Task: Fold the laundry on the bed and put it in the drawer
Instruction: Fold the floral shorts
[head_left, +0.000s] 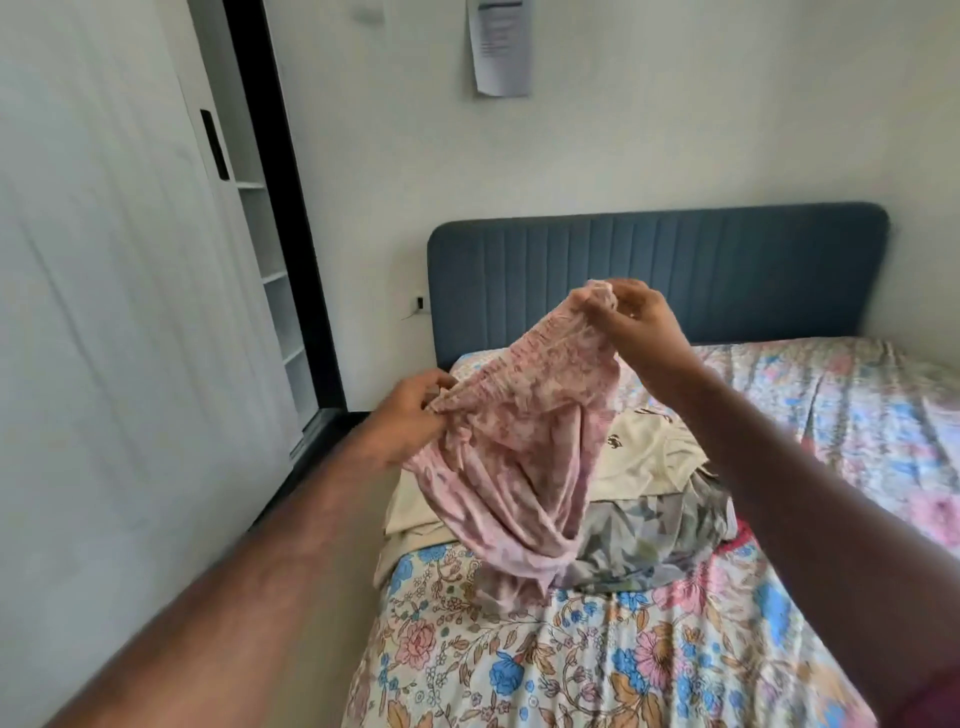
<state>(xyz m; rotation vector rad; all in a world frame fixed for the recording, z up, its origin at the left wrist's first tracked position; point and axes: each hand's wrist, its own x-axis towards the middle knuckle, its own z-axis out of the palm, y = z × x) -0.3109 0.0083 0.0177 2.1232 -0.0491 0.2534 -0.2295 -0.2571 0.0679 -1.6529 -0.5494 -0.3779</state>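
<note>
From the head view, both hands hold a pink floral garment (524, 447) up above the bed (649, 665): the left hand (410, 415) has its fingers pinched on the lower end of the gathered waistband, and the right hand (631, 322) pinches the higher end. The cloth hangs down, its lower part touching a heap of laundry: a cream garment (644, 457) and a grey patterned one (654, 535) on the flowered bedspread, before the blue headboard (675, 270).

blue padded headboard (675, 270), paper sheet (501, 47) on wall, white wardrobe (104, 260) at left
</note>
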